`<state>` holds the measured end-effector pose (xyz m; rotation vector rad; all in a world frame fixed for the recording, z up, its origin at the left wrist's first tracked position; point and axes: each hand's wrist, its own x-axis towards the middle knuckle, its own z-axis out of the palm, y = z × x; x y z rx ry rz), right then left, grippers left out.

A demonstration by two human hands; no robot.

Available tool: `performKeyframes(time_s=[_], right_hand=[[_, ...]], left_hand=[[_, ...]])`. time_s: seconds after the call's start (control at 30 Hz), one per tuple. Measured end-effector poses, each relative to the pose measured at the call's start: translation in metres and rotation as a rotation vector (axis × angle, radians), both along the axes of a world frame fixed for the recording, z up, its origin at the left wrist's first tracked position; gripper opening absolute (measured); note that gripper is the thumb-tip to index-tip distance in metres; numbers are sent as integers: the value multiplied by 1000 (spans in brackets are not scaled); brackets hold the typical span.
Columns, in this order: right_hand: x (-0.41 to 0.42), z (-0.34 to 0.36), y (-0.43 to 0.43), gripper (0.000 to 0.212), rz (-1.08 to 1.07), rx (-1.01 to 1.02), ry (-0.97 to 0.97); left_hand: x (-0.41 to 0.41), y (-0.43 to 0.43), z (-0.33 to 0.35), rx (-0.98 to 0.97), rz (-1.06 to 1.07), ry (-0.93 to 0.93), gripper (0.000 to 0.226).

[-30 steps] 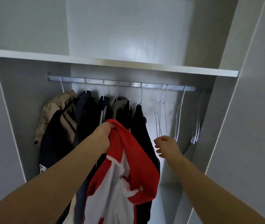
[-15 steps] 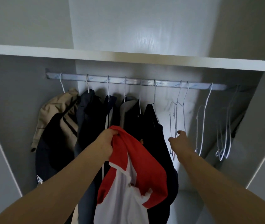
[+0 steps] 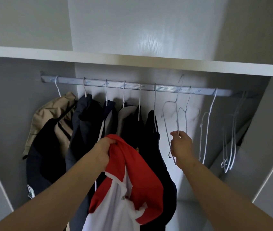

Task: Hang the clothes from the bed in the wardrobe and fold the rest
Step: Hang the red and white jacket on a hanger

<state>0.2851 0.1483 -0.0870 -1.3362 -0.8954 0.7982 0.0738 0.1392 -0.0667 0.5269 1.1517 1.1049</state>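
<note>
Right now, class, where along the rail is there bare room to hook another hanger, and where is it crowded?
Bare rail shows between the hooked hanger above the right hand and the next empty hanger. The left half, packed with hung clothes, is crowded.

From here I'm seeing a red-and-white shirt (image 3: 137, 180) at 6 o'clock, a tan jacket (image 3: 49, 114) with dark stripes at 9, navy and black clothes (image 3: 89, 124) beside it, and white wire hangers (image 3: 206, 130) at 3.

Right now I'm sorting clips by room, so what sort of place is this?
Most likely the inside of a built-in wardrobe: a metal hanging rail under a white shelf, dark jackets on wire hangers, and empty wire hangers, one held by the right hand.
</note>
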Motion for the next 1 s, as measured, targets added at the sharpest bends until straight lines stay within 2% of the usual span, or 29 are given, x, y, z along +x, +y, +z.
performKeyframes(time_s=[0.17,0.3,0.47,0.6,0.67,0.77,0.9,0.97,1.0], right_hand=[[-1,-13,-29,23,-2,25,-71],[-3,-20,-66,18,4,2,-121],[-11,-23,-123,21,-43,40,-38],[-40,-30,-180,47,-116,109,2],[-61,-35,-216,49,-132,131,-7],[-92,-39,-270,50,-142,157,44],[-119,-48,-331,33,-168,162,75],[-126,-53,-359,30,-175,146,58],[-129,-56,-373,29,-187,137,34]], left_hand=[[4,-13,0,38,-14,10,33],[6,-31,2,73,-72,-28,32],[-13,-71,-5,99,-95,-20,16],[-35,-113,-9,136,-88,-30,27],[-47,-135,-9,162,-99,-64,36],[-63,-168,-4,226,-171,-84,37],[-78,-199,11,293,-196,81,35],[-81,-214,19,441,-164,240,30],[-85,-221,21,537,-159,337,34]])
